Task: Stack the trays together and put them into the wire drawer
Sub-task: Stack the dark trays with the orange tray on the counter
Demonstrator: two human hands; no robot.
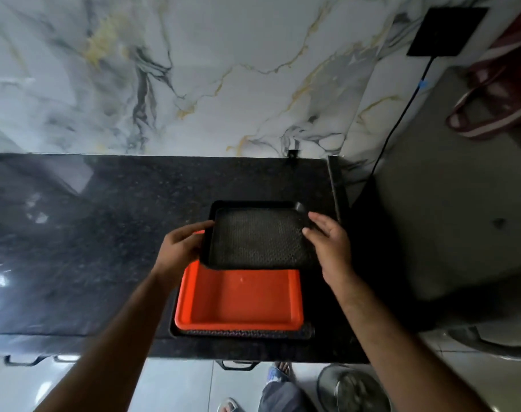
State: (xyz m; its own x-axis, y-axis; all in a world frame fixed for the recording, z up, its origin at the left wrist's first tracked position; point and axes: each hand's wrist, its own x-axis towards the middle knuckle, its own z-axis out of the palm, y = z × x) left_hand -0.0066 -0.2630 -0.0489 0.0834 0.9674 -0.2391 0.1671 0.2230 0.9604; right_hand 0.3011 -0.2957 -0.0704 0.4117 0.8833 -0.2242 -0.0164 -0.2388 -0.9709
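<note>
Two hands on the black tray (257,236): left hand (180,248) pinching its near-left corner, right hand (330,243) spread loosely against its right edge. Held over the orange tray (238,298) below both wrists, likely for nesting; another dark tray (247,333) underneath, on the worktop (89,233).

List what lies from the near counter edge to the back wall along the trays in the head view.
Bottom black tray's rim → orange tray → textured black tray held in both hands → bare black counter → marble wall.
</note>
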